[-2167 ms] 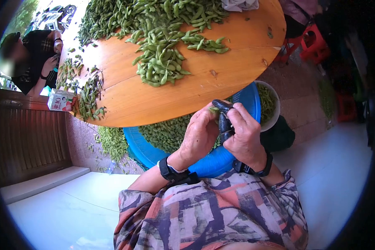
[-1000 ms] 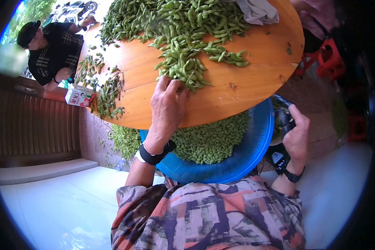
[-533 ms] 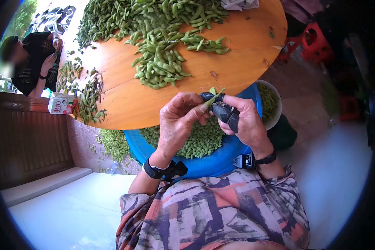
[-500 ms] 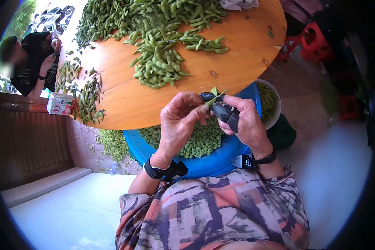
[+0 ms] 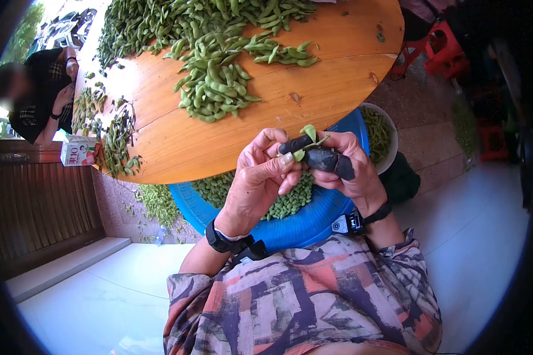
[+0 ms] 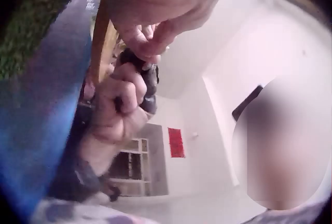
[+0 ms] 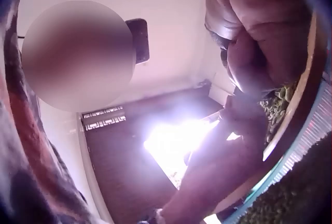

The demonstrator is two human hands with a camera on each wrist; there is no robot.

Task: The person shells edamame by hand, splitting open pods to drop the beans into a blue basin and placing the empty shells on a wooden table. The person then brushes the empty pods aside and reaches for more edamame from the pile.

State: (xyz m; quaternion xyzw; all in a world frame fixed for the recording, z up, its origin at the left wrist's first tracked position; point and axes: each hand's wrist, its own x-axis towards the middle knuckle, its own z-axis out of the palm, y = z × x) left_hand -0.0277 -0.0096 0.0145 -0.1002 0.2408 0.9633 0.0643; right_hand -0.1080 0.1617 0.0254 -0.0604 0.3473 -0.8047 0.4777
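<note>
head view: green pod slants up and rightward from the left hand.

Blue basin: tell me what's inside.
Shelled green beans lie in the blue basin. The wooden table, left hand and right hand cover parts of the inside; those cannot be seen.

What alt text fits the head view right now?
The left hand pinches a leafy green sprig at the black-covered fingers of the right hand, over a blue basin of green beans. Beyond, green pods are heaped on a wooden table; another person is at the image's left edge.
</note>
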